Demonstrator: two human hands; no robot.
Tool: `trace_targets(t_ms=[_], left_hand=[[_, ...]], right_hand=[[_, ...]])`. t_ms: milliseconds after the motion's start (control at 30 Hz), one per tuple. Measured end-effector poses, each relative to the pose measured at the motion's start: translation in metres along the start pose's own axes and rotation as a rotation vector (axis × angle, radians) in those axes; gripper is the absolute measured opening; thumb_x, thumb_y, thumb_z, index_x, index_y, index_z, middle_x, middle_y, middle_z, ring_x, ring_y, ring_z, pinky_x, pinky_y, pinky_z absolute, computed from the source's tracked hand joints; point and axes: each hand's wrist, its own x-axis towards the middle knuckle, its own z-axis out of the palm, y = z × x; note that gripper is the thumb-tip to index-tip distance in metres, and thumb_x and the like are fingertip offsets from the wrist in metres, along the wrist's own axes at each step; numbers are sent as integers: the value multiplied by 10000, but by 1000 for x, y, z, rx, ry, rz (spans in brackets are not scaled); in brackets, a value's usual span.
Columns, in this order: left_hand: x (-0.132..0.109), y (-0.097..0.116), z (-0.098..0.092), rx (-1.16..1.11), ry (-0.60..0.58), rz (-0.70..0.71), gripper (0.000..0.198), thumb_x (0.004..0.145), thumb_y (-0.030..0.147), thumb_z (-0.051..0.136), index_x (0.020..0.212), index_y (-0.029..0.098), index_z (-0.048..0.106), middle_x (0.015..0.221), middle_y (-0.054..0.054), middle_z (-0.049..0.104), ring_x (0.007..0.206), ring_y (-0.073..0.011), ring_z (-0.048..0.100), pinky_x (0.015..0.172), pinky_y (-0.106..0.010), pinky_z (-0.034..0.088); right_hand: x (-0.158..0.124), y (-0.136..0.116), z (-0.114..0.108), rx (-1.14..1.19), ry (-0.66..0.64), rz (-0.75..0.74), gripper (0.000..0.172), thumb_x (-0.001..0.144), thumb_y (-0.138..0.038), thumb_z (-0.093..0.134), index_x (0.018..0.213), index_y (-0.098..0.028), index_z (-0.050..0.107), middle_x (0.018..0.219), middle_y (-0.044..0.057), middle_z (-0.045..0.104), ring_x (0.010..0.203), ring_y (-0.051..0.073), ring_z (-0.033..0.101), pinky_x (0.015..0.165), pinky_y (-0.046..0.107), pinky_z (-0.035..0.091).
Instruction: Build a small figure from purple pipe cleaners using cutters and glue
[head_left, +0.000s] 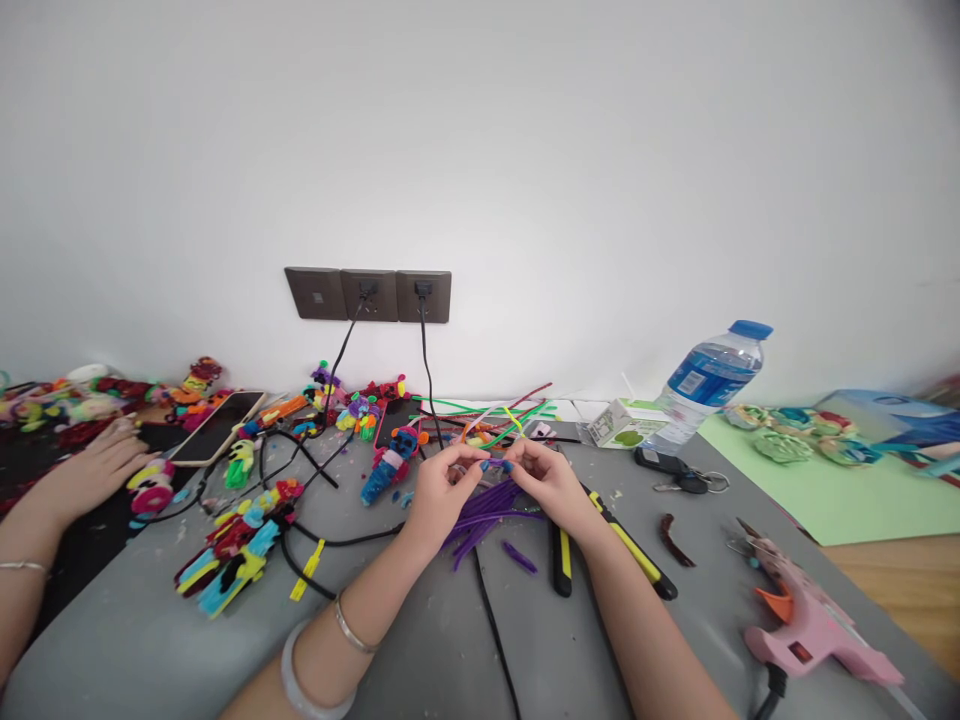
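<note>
Fingertip to fingertip, my left hand (448,487) and my right hand (546,482) pinch a short purple pipe cleaner (496,464) between them. The fingers hide most of it. Just below lies a bundle of purple pipe cleaners (480,515), with a cut purple piece (519,557) apart from it on the grey table (420,640). Yellow-and-black pliers (634,548) lie partly under my right forearm. To the left of my left hand is a blue pipe-cleaner figure (388,468).
Another person's hand (90,470) rests at the far left near a phone (219,428). Several colourful figures (236,545) and black cables lie left. On the right are a water bottle (705,385), a drink carton (628,423), keys (691,481) and a pink glue gun (814,625).
</note>
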Motion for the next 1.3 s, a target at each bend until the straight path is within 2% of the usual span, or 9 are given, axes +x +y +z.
trace_targets(t_ms=[300, 467, 567, 667, 833, 1100, 1300], left_hand=[[1, 2, -1, -32, 6, -17, 178, 820, 254, 596, 899, 153, 720, 901, -74, 714, 761, -173, 645, 632, -238, 495], [3, 1, 0, -95, 21, -30, 163, 815, 273, 609, 875, 159, 708, 900, -74, 715, 814, -200, 673, 677, -265, 527], [3, 0, 0, -127, 34, -53, 159, 803, 286, 619, 859, 159, 696, 879, -72, 718, 804, -208, 688, 671, -271, 528], [3, -1, 0, -144, 36, -71, 169, 796, 310, 630, 851, 162, 689, 865, -70, 723, 813, -213, 696, 652, -260, 516], [3, 1, -1, -168, 29, -93, 181, 789, 319, 644, 865, 160, 686, 868, -70, 725, 822, -205, 688, 663, -257, 513], [3, 3, 0, -157, 22, -112, 196, 781, 334, 657, 856, 158, 699, 823, -69, 726, 781, -197, 678, 654, -262, 504], [3, 2, 1, -161, 29, -118, 186, 771, 328, 672, 820, 150, 694, 775, -66, 725, 733, -192, 680, 634, -264, 510]], right_hand=[[0, -3, 0, 37, 7, -3, 252, 852, -432, 614, 797, -188, 586, 695, -7, 535, 604, 130, 463, 569, 256, 356], [1, -3, 0, 50, 105, -70, 282, 886, -478, 566, 846, -203, 615, 703, 2, 536, 591, 135, 457, 558, 264, 382], [1, -2, 0, 89, 145, -117, 258, 870, -474, 596, 897, -218, 618, 794, 24, 583, 647, 150, 509, 589, 271, 416], [1, -1, 1, 98, 122, -129, 252, 840, -461, 641, 922, -223, 623, 807, 32, 592, 717, 175, 548, 629, 283, 437], [-1, 0, 1, 46, 96, -111, 251, 820, -438, 668, 928, -212, 644, 710, 2, 520, 601, 144, 464, 551, 269, 380], [0, -2, 1, 18, 103, -122, 265, 807, -463, 670, 895, -214, 645, 720, 13, 523, 607, 153, 467, 549, 276, 375], [-1, -1, 1, 40, 112, -165, 215, 819, -416, 676, 883, -212, 657, 738, 14, 530, 621, 149, 477, 566, 276, 385]])
